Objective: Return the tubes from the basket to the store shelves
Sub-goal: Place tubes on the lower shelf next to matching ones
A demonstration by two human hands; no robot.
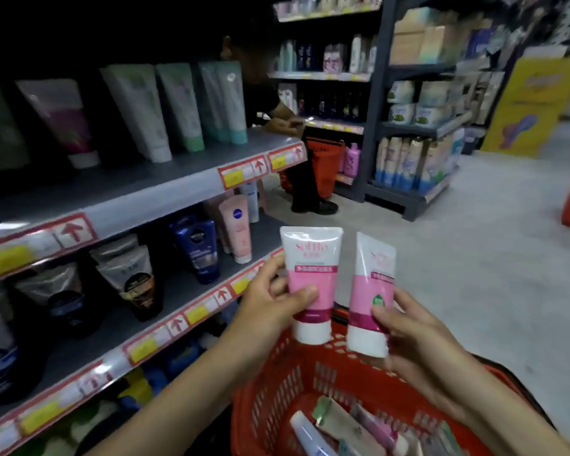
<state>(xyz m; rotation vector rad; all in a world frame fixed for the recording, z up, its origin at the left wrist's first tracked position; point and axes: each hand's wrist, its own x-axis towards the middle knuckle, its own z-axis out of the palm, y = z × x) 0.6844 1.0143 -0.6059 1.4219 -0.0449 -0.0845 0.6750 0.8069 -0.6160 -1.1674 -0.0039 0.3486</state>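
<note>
Head view. The left hand [270, 307] grips a pink-and-white tube [310, 278], thumb curled across its pink band, fingers behind. The right hand [412, 334] pinches a second matching tube [371, 291] low on its body, thumb in front. Both tubes stand upright, caps down, side by side but apart, above the far rim of the red basket [277, 383]. More tubes [343, 426] lie in the basket bottom. At left, store shelves [145, 192] carry standing tubes behind red-arrow price labels. Another person [267, 103] bends beside a second red basket [326, 166] farther down the aisle.
</note>
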